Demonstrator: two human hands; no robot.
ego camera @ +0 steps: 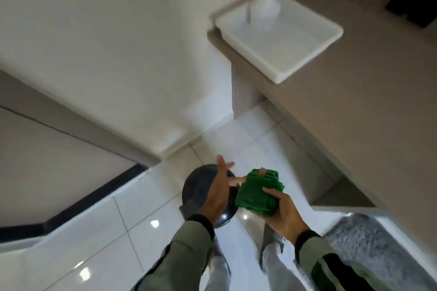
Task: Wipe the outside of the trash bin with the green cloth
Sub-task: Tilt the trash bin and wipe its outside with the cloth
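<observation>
While the right hand's (pixel 282 211) fingers (pixel 272 192) curl shut around the folded green cloth (pixel 256 192), the left hand (pixel 218 192) is spread open and holds nothing, one fingertip touching the cloth's edge. Both hands hang above the dark round bin (pixel 201 192), which stands on the white tiled floor (pixel 106 231) below the left hand. Olive sleeves (pixel 186 250) cover both arms. Up on the table (pixel 354 101), a white tray (pixel 305 47) holds a spray bottle (pixel 264 4); a grey rug (pixel 369 241) lies at lower right.
</observation>
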